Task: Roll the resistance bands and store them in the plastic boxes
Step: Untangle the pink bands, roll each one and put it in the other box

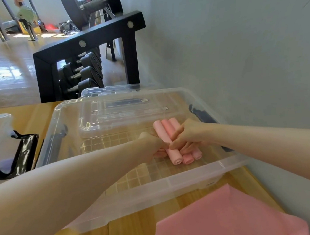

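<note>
Both hands are reaching into the clear plastic box [156,189] on the bench [39,117]. The left hand [151,145] and the right hand [187,135] are together grasping three rolled pink bands [173,147], which are lying side by side just above the box floor. So these rolls are being stored now. Nearer to the person than the hands, a flat pink band [223,217] is still lying unrolled on the bench, so I judge that more rolling is left.
</note>
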